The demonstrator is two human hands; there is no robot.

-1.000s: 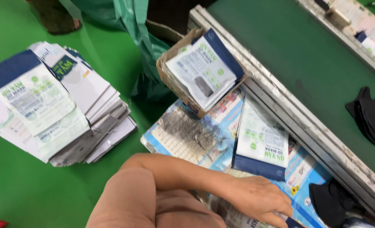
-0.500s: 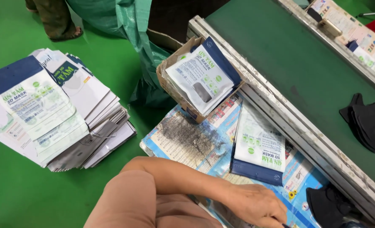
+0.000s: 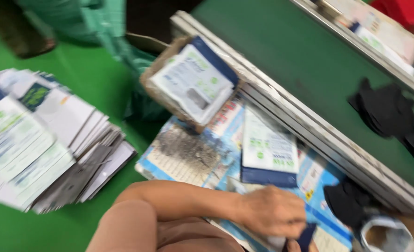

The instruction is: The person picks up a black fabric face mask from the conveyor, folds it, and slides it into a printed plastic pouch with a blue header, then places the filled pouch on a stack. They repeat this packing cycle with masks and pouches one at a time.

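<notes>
My left hand (image 3: 272,212) reaches across my knee to the lower right. Its fingers curl down over a flat white and dark blue packet (image 3: 304,235) at the bottom edge; the grip is blurred. A similar white packet with a blue end (image 3: 268,148) lies just above the hand on a blue printed sheet (image 3: 188,154). An open cardboard box (image 3: 156,91) holding more of these packets (image 3: 193,81) leans against a metal rail. My right hand is out of view.
A fanned stack of flattened white and blue cartons (image 3: 44,140) lies on the green floor at left. A metal-edged green conveyor (image 3: 291,60) runs diagonally, with black cloth pieces (image 3: 386,109) on it. More black cloth (image 3: 349,203) and a round container (image 3: 386,233) sit at lower right.
My left hand has shifted slightly up and to the left over the packets. The view has swung and is now blurred.
</notes>
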